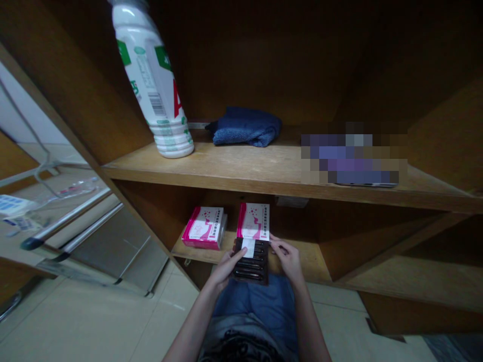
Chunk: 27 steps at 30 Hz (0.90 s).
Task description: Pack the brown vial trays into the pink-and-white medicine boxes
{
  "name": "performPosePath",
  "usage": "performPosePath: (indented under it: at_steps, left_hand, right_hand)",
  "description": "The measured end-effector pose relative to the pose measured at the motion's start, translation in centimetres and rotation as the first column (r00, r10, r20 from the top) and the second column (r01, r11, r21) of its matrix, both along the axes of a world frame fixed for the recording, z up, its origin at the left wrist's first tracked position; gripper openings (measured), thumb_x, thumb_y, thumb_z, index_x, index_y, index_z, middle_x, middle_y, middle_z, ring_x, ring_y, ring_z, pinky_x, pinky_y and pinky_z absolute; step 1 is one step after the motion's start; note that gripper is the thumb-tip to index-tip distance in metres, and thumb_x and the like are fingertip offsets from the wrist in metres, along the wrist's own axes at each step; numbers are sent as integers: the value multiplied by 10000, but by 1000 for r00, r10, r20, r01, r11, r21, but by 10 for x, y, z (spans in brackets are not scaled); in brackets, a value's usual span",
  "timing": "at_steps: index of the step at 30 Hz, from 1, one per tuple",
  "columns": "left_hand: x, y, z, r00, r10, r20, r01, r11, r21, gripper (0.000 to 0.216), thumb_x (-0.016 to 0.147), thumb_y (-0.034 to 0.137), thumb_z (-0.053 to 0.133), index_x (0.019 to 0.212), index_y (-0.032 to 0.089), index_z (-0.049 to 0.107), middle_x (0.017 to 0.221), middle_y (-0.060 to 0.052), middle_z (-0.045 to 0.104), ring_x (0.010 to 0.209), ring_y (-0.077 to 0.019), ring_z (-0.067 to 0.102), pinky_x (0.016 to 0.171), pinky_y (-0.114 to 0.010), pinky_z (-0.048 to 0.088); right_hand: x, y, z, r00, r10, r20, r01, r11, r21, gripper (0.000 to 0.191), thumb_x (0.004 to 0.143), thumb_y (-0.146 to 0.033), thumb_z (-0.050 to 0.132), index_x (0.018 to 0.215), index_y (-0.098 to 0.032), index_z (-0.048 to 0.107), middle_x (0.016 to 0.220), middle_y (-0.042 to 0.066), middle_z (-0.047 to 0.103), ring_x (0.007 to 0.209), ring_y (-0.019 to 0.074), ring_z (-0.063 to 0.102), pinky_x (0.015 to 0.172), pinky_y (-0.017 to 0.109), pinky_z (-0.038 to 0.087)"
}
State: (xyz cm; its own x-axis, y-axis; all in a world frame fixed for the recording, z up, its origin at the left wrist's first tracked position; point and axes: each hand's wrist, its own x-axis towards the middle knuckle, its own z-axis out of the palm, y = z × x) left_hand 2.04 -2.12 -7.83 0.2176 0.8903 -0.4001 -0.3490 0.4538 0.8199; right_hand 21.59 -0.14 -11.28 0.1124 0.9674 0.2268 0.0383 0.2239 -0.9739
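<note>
Two-handed grip: we are holding a dark ampoule tray (pixel 251 269) in left hand (pixel 226 267) and right hand (pixel 287 259), white label (pixel 248 248) obscuring part.

The inside of the wooden cabinet (pixel 264 60) is dim, its back wall sinking into deep brown shadow, while the tiled floor (pixel 86 322) at lower left looks far brighter under soft, flat light. A darker band of shadow lies beneath the upper shelf (pixel 241 166). Wide-angle distortion stretches the edges, making the white plastic bottle (pixel 151 75) lean steeply. The dark blister tray (pixel 251 261) is slightly soft but legible, and a coarse pixelated patch (pixel 353 153) hides part of the shelf at right.
</note>
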Motion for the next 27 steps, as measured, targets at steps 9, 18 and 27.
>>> performPosePath:
  at_steps: [9,18,27]
  left_hand:
    - [-5,-2,7,1000,10,30,-6,994,-106,428,718,344,710,1065,111,618,938,-108,717,749,-204,688,558,-284,574]
    - [-10,-4,9,999,-39,15,37,996,81,604,589,218,818,1139,153,576,1084,-102,676,945,-214,658,770,-279,547]
    - [-23,5,-7,890,-153,-429,325,873,364,570,728,428,675,1202,138,548,1046,-102,688,775,-182,659,690,-286,529]
  right_hand:
    - [-1,2,0,996,-5,87,6,1000,-12,277,778,-450,613,787,-203,738,1071,108,704,947,294,668,746,395,547]
    - [-2,4,-2,989,-13,149,16,1000,-17,323,776,-483,602,798,-195,744,970,116,735,825,281,688,705,389,555]
    - [1,9,-8,989,-59,138,63,998,-25,374,761,-521,599,844,-186,740,999,132,725,847,283,686,748,410,545]
